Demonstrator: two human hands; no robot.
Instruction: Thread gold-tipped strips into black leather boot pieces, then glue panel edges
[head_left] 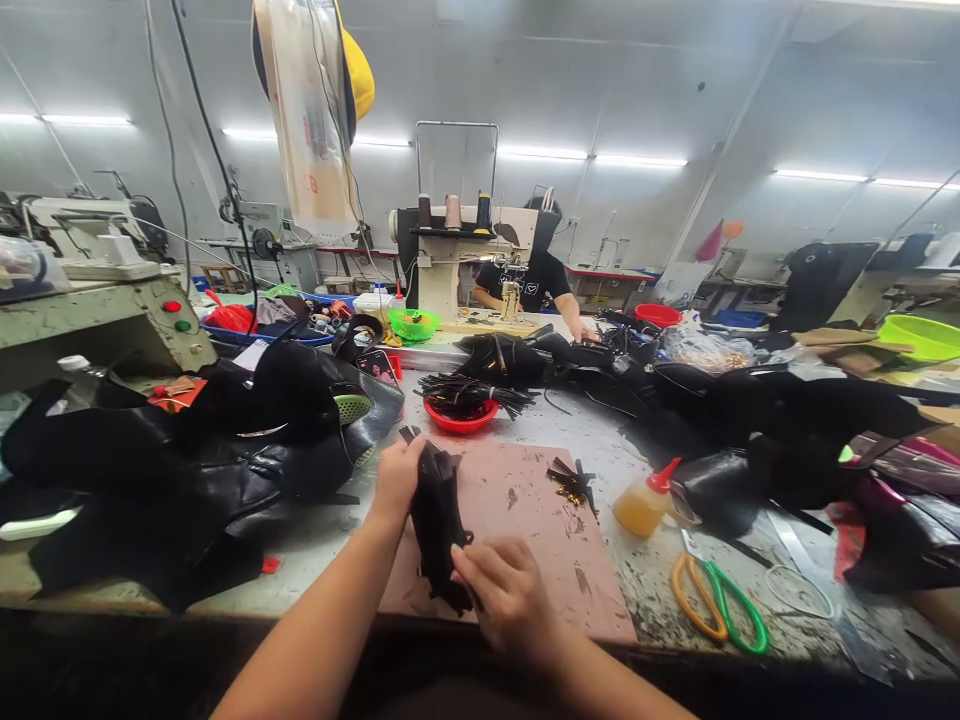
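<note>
A long black piece (437, 515), which looks like leather, is held over a pinkish board (540, 530) at the table's front edge. My left hand (397, 480) is closed round its upper left end, with the thumb on top. Lower down, my right hand (510, 590) pinches at the right edge of the same piece; its fingertips are pressed together. On the right part of the board lies a small bundle of black strips (574, 480) with gold-coloured bits. Behind the board stands a red bowl (461, 420) heaped with black strips.
Black leather pieces pile up at left (187, 470) and right (750, 420). A glue bottle (643, 503) and scissors (720, 600) lie right of the board. Behind stand a sewing machine (442, 270) and a green basket (412, 323); a person in black (532, 280) sits beyond.
</note>
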